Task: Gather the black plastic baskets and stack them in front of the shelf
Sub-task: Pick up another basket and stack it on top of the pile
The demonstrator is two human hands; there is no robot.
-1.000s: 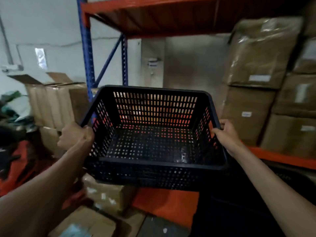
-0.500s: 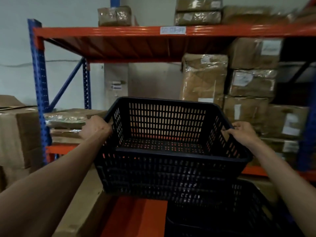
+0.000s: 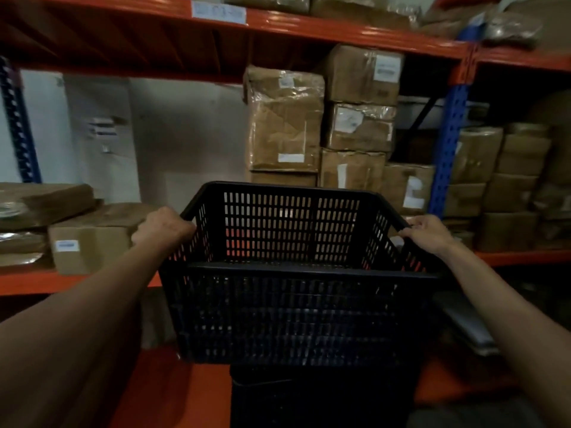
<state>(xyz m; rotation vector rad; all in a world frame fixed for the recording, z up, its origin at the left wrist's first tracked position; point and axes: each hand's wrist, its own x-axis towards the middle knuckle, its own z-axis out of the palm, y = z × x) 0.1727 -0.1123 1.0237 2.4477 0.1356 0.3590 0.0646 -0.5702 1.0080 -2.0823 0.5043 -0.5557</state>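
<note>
I hold a black plastic basket with slotted walls in the air at the middle of the view, in front of the shelf. My left hand grips its left rim. My right hand grips its right rim. The basket is empty and nearly level. Right below it stands another dark basket, mostly in shadow; the two look apart, though the gap is hard to see.
The orange and blue rack holds stacked cardboard boxes behind the basket and more boxes at the right. A labelled box lies on the lower left shelf. The floor is orange. A flat grey object lies at the right.
The view has swung to the right along the rack and closer to it. The basket stays in both hands, now held lower and over the dark basket below.
</note>
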